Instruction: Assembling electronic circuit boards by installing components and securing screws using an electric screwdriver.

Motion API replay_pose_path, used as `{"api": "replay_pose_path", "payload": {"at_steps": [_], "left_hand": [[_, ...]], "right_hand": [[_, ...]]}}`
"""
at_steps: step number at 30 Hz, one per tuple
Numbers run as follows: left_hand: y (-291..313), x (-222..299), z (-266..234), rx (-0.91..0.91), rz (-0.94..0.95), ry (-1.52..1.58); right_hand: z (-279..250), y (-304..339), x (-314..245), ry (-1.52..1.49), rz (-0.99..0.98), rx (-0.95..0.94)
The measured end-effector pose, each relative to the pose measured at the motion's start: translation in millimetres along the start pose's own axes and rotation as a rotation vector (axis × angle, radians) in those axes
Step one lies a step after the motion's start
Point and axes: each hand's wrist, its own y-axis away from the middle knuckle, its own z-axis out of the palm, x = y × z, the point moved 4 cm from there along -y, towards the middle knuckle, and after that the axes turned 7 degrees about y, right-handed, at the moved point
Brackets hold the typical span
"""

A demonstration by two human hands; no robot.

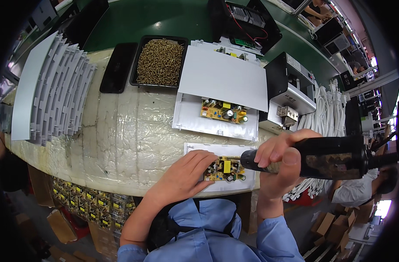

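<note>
My right hand (280, 163) is wrapped round a black electric screwdriver (335, 158), its nose pointing left over a yellow-brown circuit board (227, 167). The board carries a yellow transformer, capacitors and metal heat sinks, and lies on a white panel (247, 180) at the table's near edge. My left hand (188, 174) grips the board's left end, thumb at the near side and fingers at the far side. Beyond it, another circuit board (223, 112) rests on a white panel, partly covered by a white sheet-like panel (223, 76).
A black tray of brass-coloured screws (160, 61) and a black phone (118, 67) lie behind. White slotted panels (55, 91) are stacked left. A screw-feeding machine (291, 89) and bundled white cables (328, 111) stand right. More boards (90, 201) sit below the table's left edge.
</note>
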Motion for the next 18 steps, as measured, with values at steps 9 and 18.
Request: {"api": "replay_pose_path", "payload": {"at_steps": [9, 18], "left_hand": [[-0.3, 0.0, 0.3, 0.011, 0.022, -0.016], [-0.5, -0.9, 0.5, 0.009, 0.039, -0.026]], "right_hand": [[-1.2, -7.3, 0.4, 0.025, -0.142, -0.071], [4.9, -6.1, -0.2, 0.056, -0.156, -0.059]]}}
